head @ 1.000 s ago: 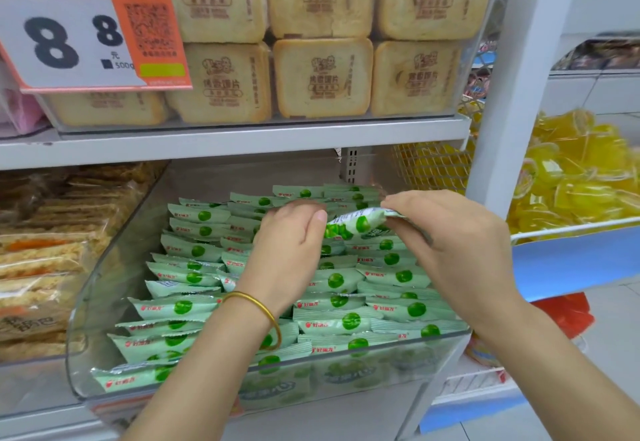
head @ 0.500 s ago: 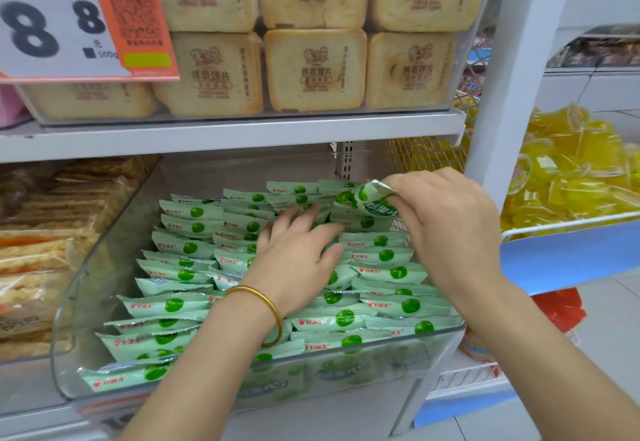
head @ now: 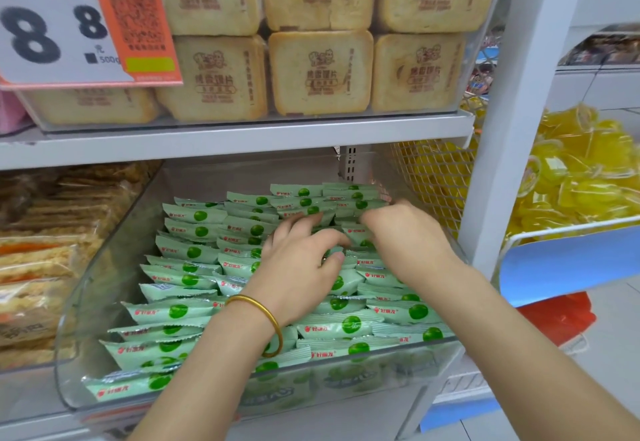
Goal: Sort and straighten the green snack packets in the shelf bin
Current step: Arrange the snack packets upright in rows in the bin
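While both hands reach into the clear shelf bin, the green snack packets lie inside it in overlapping rows from the front wall to the back. The left hand, with a gold bangle at its wrist, rests on the middle rows with fingers curled, thumb and forefinger pinching the edge of one packet. The right hand lies just beside it toward the back right corner, fingers bent down among the packets; its knuckles hide the fingertips, so I cannot tell whether it grips anything. Both forearms cross the front rows and cover part of them. A white shelf board hangs low over the bin's back, carrying pale square cakes and a price sign. Brown snack bars fill the neighbouring bin at left; a white upright post stands at right, with yellow jelly cups beyond it
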A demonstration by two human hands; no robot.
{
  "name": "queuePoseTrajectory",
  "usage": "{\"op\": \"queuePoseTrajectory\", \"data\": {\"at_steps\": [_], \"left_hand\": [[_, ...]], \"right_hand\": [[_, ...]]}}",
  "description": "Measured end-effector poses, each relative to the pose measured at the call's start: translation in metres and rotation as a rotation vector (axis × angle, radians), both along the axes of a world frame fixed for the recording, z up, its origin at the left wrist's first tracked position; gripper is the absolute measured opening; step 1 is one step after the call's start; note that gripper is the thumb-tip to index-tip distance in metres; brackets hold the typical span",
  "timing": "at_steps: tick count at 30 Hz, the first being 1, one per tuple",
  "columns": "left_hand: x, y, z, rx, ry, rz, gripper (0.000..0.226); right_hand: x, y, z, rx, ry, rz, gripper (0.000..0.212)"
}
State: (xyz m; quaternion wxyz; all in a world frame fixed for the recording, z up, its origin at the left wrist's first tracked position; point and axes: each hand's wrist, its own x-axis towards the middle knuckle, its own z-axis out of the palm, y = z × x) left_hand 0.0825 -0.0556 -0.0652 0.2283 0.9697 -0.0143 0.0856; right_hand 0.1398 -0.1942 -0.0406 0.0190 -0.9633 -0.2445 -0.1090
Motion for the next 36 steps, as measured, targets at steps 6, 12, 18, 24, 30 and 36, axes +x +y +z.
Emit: {"op": "queuePoseTrajectory", "data": {"at_steps": [6,12,18,24,30,36], "left_hand": [[0.004,0.003,0.005,-0.020,-0.041,0.054,0.036],[0.009,0.001,0.003,0.001,-0.008,0.064,0.039],[0.011,0.000,0.002,0.024,-0.003,0.073,0.039],[0.013,0.000,0.002,0.046,0.003,0.066,0.040],[0.011,-0.004,0.000,0.110,0.062,0.039,0.040],[0.009,-0.004,0.000,0.117,0.079,0.027,0.037]], "right_hand": [[-0.007,-0.013,-0.006,0.129,0.062,0.195,0.042],[-0.013,-0.014,-0.023,0.038,0.272,0.221,0.094],[-0.018,-0.011,-0.016,0.016,0.283,0.155,0.075],[-0.018,-0.011,-0.016,-0.043,0.375,0.133,0.074],[-0.011,-0.010,-0.015,0.230,0.238,0.066,0.039],[0.001,0.001,-0.012,0.216,0.179,-0.023,0.026]]}}
